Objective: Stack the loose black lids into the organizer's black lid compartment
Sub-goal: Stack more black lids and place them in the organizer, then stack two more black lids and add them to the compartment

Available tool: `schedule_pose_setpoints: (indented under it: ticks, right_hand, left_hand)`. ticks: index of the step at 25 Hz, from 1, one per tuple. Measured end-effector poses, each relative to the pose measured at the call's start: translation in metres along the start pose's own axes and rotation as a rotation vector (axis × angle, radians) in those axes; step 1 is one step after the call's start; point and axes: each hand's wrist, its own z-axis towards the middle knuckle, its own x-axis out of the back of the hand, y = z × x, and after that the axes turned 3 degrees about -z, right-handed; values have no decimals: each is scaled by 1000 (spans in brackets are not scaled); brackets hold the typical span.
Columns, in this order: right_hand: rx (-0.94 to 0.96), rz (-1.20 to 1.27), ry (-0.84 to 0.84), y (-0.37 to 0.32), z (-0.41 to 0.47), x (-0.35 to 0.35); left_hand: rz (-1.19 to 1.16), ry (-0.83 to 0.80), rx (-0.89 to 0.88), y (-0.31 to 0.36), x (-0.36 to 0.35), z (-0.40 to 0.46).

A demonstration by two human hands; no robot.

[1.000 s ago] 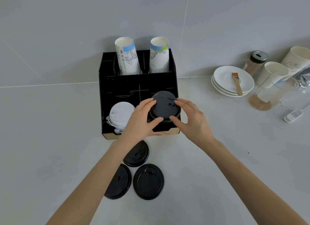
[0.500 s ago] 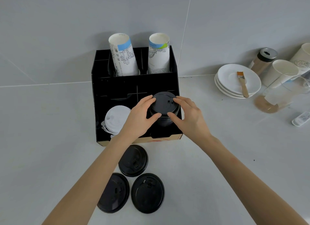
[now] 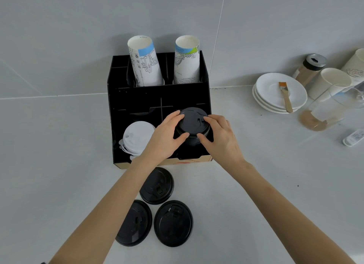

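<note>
A black organizer (image 3: 137, 98) stands against the wall. In its front right compartment sits a stack of black lids (image 3: 193, 123). My left hand (image 3: 164, 137) grips the stack's left side and my right hand (image 3: 220, 137) grips its right side, thumbs on the near edge. Three loose black lids lie flat on the counter in front of the organizer: one nearest it (image 3: 157, 186), one at the lower left (image 3: 135, 223), one at the lower right (image 3: 173, 223). My left forearm covers part of the lower left lid.
White lids (image 3: 137, 135) fill the front left compartment. Two paper cup stacks (image 3: 144, 62) (image 3: 187, 60) stand in the back. To the right are stacked white plates (image 3: 275, 94) with a brush (image 3: 284, 96), a shaker jar (image 3: 310, 68), paper cups (image 3: 331, 82) and a glass pitcher (image 3: 327, 110).
Both hands stay on the black lid stack and have pressed it slightly lower into the compartment. The camera has moved closer, so the organizer looks larger.
</note>
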Motion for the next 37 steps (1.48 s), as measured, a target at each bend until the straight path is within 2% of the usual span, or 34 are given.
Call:
schedule_pose_setpoints:
  ticks: [10, 15, 23, 32, 37]
  right_hand:
    - [74, 23, 17, -7, -32, 12]
    - [105, 34, -15, -10, -63, 9]
    - [151, 53, -243, -7, -111, -16]
    - [222, 31, -552, 2, -145, -42]
    - [313, 10, -598, 6, -147, -50]
  left_hand:
    - [32, 49, -37, 3, 20, -35]
    - [23, -1, -5, -2, 20, -77]
    - [-5, -60, 102, -17, 4, -145]
    - [164, -209, 172, -29, -19, -187]
    - [222, -206, 168, -29, -27, -194]
